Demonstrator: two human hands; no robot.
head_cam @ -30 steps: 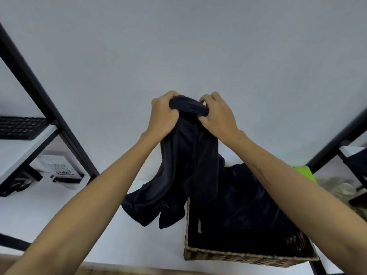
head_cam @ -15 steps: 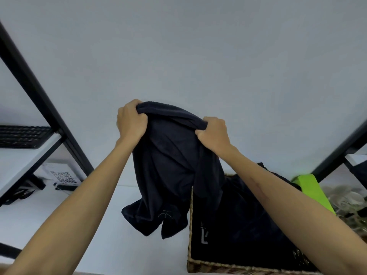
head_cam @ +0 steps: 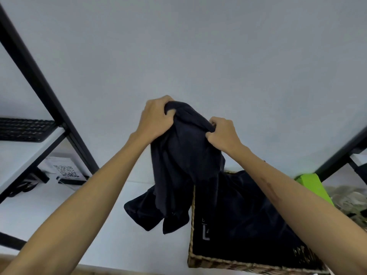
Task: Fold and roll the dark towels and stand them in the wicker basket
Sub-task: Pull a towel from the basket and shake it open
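Observation:
I hold a dark towel (head_cam: 178, 165) up in the air above the white table. My left hand (head_cam: 156, 118) grips its top edge on the left, and my right hand (head_cam: 223, 133) grips the top edge on the right, a little lower. The cloth hangs bunched, and its lower end droops to the table beside the wicker basket (head_cam: 218, 265). More dark cloth (head_cam: 248, 215) fills the basket at the lower right.
A black shelf frame (head_cam: 45, 92) with a keyboard (head_cam: 23, 129) stands at the left, and a card with a QR code (head_cam: 65, 171) below it. A bright green object (head_cam: 311, 183) and clear wrapping lie right of the basket, by another black frame (head_cam: 341, 149).
My hands first drew apart and spread the towel's top edge, then came closer together again. The towel now hangs more bunched, with my left hand higher than my right.

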